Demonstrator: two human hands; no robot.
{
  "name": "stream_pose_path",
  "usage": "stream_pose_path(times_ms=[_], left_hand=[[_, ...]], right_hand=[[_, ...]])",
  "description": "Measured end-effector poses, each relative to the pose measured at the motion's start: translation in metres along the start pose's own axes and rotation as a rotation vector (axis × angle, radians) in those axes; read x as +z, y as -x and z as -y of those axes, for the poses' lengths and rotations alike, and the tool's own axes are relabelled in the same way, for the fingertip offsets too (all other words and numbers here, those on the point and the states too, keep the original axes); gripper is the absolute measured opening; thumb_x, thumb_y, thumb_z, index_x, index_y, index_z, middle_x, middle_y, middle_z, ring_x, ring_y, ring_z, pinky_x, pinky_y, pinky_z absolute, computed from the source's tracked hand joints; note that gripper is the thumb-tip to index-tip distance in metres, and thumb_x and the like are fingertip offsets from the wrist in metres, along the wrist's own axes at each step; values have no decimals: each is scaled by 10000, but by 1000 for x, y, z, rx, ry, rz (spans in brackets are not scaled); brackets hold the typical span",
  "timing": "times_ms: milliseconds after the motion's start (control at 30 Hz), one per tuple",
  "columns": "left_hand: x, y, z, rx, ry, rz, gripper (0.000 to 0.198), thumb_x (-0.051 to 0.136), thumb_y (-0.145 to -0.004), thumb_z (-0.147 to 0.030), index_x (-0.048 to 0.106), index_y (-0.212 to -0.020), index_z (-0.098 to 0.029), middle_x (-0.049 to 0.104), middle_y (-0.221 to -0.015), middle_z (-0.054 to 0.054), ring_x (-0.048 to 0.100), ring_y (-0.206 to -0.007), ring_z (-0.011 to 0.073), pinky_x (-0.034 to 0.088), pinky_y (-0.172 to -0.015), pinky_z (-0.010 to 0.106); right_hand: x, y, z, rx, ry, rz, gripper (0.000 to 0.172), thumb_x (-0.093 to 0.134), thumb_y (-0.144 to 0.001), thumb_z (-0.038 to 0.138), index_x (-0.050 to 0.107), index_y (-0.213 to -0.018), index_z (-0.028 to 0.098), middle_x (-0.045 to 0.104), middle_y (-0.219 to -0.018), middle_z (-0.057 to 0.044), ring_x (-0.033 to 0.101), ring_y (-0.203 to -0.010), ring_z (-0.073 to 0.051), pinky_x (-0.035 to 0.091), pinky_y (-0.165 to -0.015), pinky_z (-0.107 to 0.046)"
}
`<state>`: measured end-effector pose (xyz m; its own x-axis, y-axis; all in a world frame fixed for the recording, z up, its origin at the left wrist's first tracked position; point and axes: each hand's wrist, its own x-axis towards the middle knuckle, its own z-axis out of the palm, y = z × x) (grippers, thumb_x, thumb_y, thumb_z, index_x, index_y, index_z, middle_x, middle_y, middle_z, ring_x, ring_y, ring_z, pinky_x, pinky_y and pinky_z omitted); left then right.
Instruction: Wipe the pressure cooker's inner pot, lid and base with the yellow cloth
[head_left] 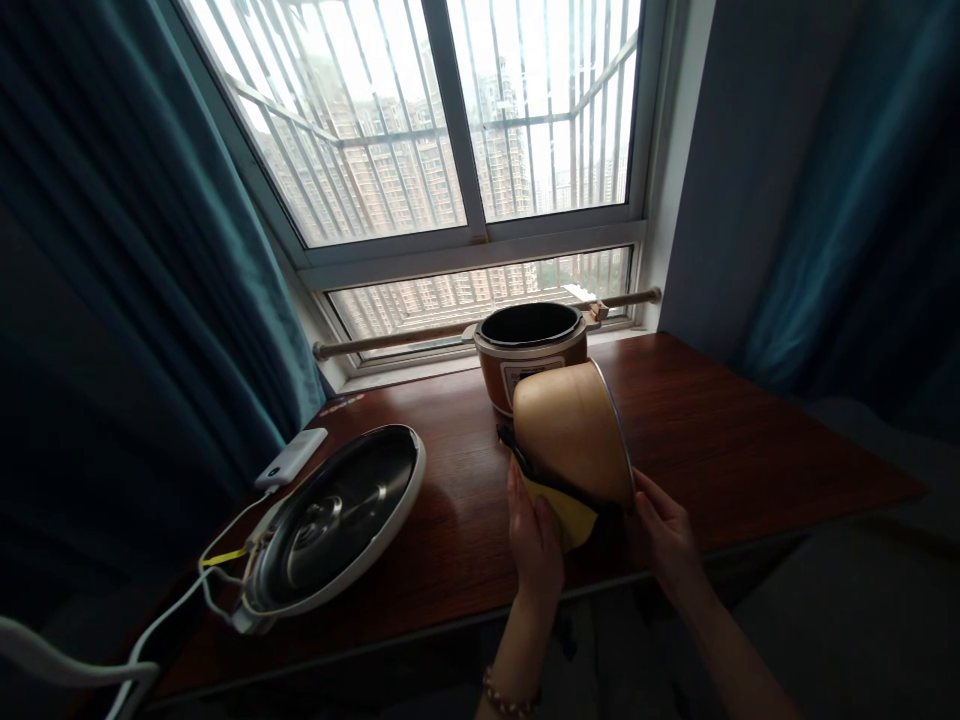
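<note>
A gold-coloured inner pot [571, 425] is tilted on its side above the table, its rim facing right. My right hand [666, 525] grips it by the rim, fingers closed at the lower right edge. A yellow cloth [564, 512] with a dark edge lies under the pot's side, pressed there by my left hand [536, 535], whose fingers are closed around it. Just behind the pot stands an electric cooker body [499, 378], lidless, with a dark interior and a label on its front.
At the left of the brown wooden table [457, 540] lies a round appliance part [352, 510] with a dark shiny inside and white rim. Near it are a white box-like device [291, 460] and a white cable [169, 610]. A rail [390, 340] crosses the window behind.
</note>
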<state>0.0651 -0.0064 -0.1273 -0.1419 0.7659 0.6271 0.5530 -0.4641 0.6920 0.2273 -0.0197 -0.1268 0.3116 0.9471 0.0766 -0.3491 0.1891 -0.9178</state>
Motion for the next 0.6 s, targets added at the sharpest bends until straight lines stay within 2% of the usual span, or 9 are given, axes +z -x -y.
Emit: stream_pose_path(times_ms=[100,167,267,300,367,467,533,600], left_hand=[[-1,-2,-5,-26,-19,7,551,292,-917,-189,95,-1429,-234,206,-1477,109,244,-1339,207,273,-1077,417],[2,-1,-9,34,-111,9,561,334,-899,-170,146,-1422,-245,68,-1508,96,161,-1363,246,265,-1075,447],[12,10,-15,155,-302,2,564,444,-846,-146,307,-1373,-293,-96,-1510,58,72,-1362,345,283,-1034,536],[18,16,-17,201,-372,8,572,488,-822,-145,353,-1348,-322,-88,-1512,45,63,-1354,378,290,-1013,570],[30,29,-20,309,-497,36,595,564,-779,-177,395,-1311,-382,24,-1517,24,92,-1338,419,303,-974,615],[44,44,-24,420,-599,75,615,605,-756,-284,376,-1314,-405,264,-1466,15,243,-1292,402,322,-964,602],[45,45,-24,424,-622,90,600,582,-773,-285,363,-1316,-415,392,-1397,15,341,-1240,363,326,-968,583],[37,38,-22,375,-620,88,589,540,-800,-221,349,-1320,-422,449,-1351,27,372,-1221,343,317,-969,582]], right_hand=[[-16,5,-21,49,36,-20,361,676,-699,426,684,-1003,231,684,-992,-48,580,-1019,-246,397,-949,-404],[-21,6,-30,74,27,-18,350,678,-696,423,693,-972,209,694,-942,-54,601,-968,-247,427,-910,-408],[-21,5,-34,72,-3,-38,357,689,-679,422,696,-948,187,697,-902,-54,616,-907,-243,474,-826,-391],[-19,5,-33,70,-8,-47,359,689,-678,424,695,-945,185,697,-898,-52,617,-892,-240,485,-797,-380],[-17,6,-30,63,-20,-50,352,681,-686,425,692,-949,190,695,-897,-45,619,-867,-230,494,-757,-350],[-14,8,-25,42,-33,-38,323,672,-699,423,692,-941,210,693,-894,-26,619,-838,-208,489,-740,-303],[-13,8,-22,34,-28,-44,308,669,-702,425,697,-926,215,693,-890,-19,618,-825,-199,487,-733,-285],[-11,6,-18,38,0,-63,322,665,-701,438,701,-921,205,694,-882,-24,616,-825,-205,489,-726,-291]])
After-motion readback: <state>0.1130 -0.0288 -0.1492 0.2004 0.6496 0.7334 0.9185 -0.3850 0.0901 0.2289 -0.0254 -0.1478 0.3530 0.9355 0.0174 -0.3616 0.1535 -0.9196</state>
